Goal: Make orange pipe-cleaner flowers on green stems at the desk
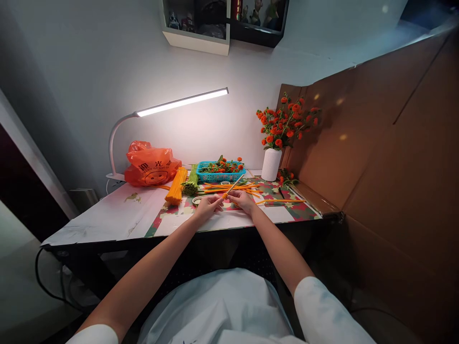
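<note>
My left hand [208,204] and my right hand [243,199] meet over the table's front middle, both pinched on one orange pipe cleaner [230,188] that slants up and away to the right. Just behind them lie several loose orange pipe cleaners [233,187] on a patterned mat [287,210]. A bundle of orange pipe cleaners [176,186] and a bundle of green ones [192,181] lie to the left of my hands.
A blue basket [219,176] of small orange flowers stands at the back. A white ribbed vase [271,165] of orange flowers stands back right. An orange plastic bag [151,165] and a lit desk lamp [179,102] are back left. Brown cardboard [387,157] walls the right side.
</note>
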`<state>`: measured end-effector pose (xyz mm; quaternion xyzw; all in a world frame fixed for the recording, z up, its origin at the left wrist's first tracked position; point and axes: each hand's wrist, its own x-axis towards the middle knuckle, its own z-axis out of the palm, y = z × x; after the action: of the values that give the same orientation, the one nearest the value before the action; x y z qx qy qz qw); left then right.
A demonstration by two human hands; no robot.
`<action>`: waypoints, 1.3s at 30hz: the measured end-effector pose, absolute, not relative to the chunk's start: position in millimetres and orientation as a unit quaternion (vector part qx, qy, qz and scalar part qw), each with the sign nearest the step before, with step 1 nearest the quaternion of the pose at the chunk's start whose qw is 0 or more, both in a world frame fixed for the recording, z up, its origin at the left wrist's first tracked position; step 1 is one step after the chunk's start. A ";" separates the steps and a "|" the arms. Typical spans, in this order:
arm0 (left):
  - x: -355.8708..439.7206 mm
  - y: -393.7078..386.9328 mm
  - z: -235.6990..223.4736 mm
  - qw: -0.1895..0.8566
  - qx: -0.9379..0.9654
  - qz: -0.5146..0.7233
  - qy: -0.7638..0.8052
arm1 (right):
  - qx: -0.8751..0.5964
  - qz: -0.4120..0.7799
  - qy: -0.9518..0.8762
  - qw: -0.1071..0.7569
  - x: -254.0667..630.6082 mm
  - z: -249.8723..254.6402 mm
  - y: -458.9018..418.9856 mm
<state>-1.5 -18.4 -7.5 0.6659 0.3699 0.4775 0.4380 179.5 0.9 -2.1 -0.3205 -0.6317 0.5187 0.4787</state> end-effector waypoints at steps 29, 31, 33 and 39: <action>-1.8 -20.4 -6.8 0.399 0.647 0.512 0.400 | -0.324 0.553 -0.598 0.480 176.3 -5.0 1.6; -1.3 -20.0 -7.4 0.394 0.650 0.510 0.402 | -0.310 0.556 -0.601 0.483 176.1 -5.3 1.3; -0.9 -19.7 -8.1 0.394 0.652 0.507 0.404 | -0.291 0.558 -0.607 0.485 175.9 -4.3 -0.4; -0.4 -20.0 -8.1 0.412 0.656 0.490 0.401 | -0.296 0.546 -0.623 0.476 174.4 -0.4 -5.2</action>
<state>-0.4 -20.0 -8.1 0.6560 0.4006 0.4895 0.4118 174.4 -5.2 -0.4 -0.2955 -0.6228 0.5464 0.4756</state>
